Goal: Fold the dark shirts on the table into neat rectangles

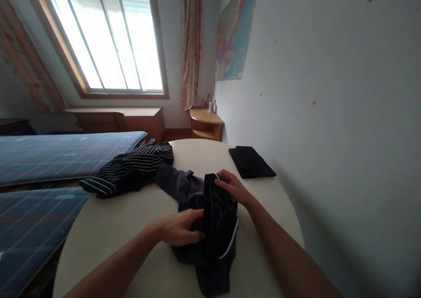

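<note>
A dark garment (pixel 221 227) with thin white piping lies bunched near the front of the round white table (pixel 131 241). My left hand (pixel 180 227) grips its left edge, thumb and fingers closed around the black cloth. At the garment's upper right, my right hand (pixel 232 186) holds the fabric with bent fingers, close to the white piping. Dark grey cloth (pixel 180 184) stretches from the bundle toward the back left; whether it belongs to the same garment, I cannot tell. A black-and-white striped garment (pixel 131 168) sits crumpled beyond it.
A folded black garment (pixel 252 162) rests at the table's right edge, beside the white wall (pixel 329 149). Blue plaid mattresses (pixel 66 157) stand along the left. At the back are a corner shelf (pixel 206 117) and a wooden desk (pixel 141 113) under the window.
</note>
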{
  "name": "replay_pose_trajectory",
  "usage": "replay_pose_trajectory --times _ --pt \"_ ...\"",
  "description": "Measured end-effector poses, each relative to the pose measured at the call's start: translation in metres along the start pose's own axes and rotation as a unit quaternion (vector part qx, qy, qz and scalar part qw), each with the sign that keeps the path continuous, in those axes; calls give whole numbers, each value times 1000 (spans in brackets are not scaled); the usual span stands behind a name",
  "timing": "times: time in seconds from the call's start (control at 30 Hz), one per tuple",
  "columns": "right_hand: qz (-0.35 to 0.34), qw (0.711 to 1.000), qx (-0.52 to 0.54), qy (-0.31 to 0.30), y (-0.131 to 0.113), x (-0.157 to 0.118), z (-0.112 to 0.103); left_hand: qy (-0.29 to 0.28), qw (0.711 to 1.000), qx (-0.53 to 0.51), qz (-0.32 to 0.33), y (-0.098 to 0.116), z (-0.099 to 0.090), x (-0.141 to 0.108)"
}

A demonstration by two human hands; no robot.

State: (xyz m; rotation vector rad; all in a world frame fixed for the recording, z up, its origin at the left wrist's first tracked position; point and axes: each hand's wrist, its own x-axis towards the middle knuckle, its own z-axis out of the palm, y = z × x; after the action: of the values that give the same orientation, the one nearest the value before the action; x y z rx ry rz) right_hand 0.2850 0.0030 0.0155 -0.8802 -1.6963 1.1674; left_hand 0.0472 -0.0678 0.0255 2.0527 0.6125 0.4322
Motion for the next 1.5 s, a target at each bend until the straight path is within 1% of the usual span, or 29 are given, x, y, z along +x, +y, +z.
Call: replay_pose_trajectory --times 0.03,0.07,0.1,0.2,0.23,0.27,0.3,0.37,0.43,0.5,0.53,0.6,0.7,0.77,0.83,0.9,0.97,1.03,1.07,1.13,1.2,1.27,1.3,1.33,1.4,1.47,1.5 --pt "1 1000 6 0 0 0 1 6 1000 -27 -13 -1 -1 1" --pt "1 1000 11 7 1 1 2 25 999 -41 -25 -3 -3 2" --pt "1 1000 18 17 2 2 3 57 997 -44 -35 -6 -5 4" --pt "4 998 39 58 4 5 5 187 980 -55 -39 -15 -15 9" --pt "4 996 43 74 5 6 6 221 972 -71 -35 -18 -17 9" --pt "4 995 44 91 5 7 5 240 966 -91 -31 -19 -19 9" --pt "2 993 43 111 5 8 5 245 963 -108 -26 -20 -19 9" --pt "-2 987 39 156 5 10 2 221 970 -96 -12 -16 -16 6" --pt "-10 979 35 202 5 11 -1 175 984 -19 5 -11 -8 5" --pt "-20 970 31 240 6 12 -5 141 987 75 17 -8 2 5" --pt "-22 967 30 252 6 13 -6 138 984 110 18 -8 8 6" --pt "-18 965 22 263 8 13 -9 149 978 143 17 -9 16 9" --pt "-3 968 3 249 12 14 -11 186 974 125 16 -12 20 14" --pt "3 972 -4 237 13 15 -13 237 967 88 14 -13 14 16" --pt "4 973 -3 231 14 15 -15 317 947 42 2 -15 3 17" --pt "2 972 -3 234 14 15 -17 407 913 4 -15 -20 -13 15" --pt "-4 970 -10 241 13 16 -19 488 872 -23 -34 -29 -29 13" --pt "-11 971 -21 238 13 16 -19 538 840 -40 -60 -42 -43 10" --pt "-12 973 -23 231 13 16 -18 546 833 -48 -77 -48 -48 9" --pt "-7 978 -25 206 14 15 -17 533 837 -50 -111 -59 -51 8" --pt "2 987 -29 160 16 13 -14 490 862 -19 -132 -66 -45 8" --pt "8 994 -47 94 18 11 -13 438 889 45 -130 -71 -35 8" --pt "9 996 -60 60 18 9 -12 416 898 80 -123 -72 -30 8" --pt "9 997 -76 30 19 7 -12 398 903 113 -115 -73 -26 8" --pt "0 994 -109 -8 18 5 -12 375 906 161 -110 -74 -21 7" --pt "1 992 -123 -38 14 3 -13 348 912 183 -117 -74 -21 5" --pt "11 991 -121 -64 11 2 -15 331 917 184 -123 -73 -22 5"
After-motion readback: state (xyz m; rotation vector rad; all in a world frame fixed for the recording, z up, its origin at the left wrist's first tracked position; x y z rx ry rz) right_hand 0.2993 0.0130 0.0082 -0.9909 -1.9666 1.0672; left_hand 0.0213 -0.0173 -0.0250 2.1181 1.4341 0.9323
